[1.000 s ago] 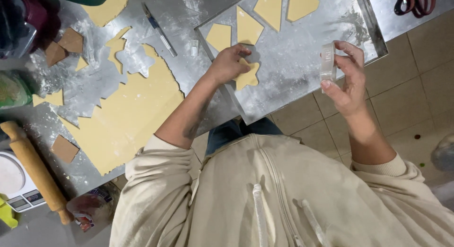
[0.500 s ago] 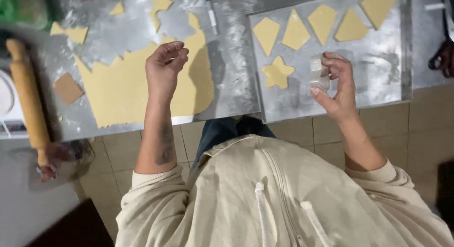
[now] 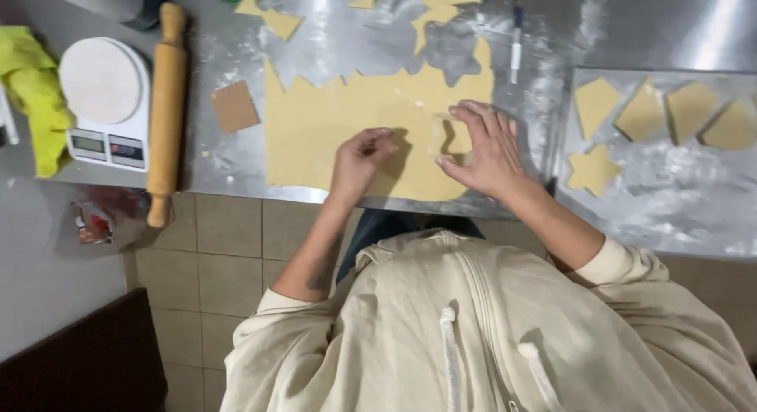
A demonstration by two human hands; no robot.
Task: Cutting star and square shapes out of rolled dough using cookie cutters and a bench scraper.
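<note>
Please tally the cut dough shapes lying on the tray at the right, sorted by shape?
Diamond pieces: 4
Star pieces: 1
Total on the tray: 5

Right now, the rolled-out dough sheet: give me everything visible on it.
The dough sheet is pale yellow, flat and thin, lying on the floured steel counter. Its lower edge runs straight near the counter's front; its top edge is jagged, with a star-shaped hole cut near the upper right corner. The left hand rests on it with fingers curled; the right hand holds a clear cutter against its right part. A brown square lies just off its left edge.
</note>
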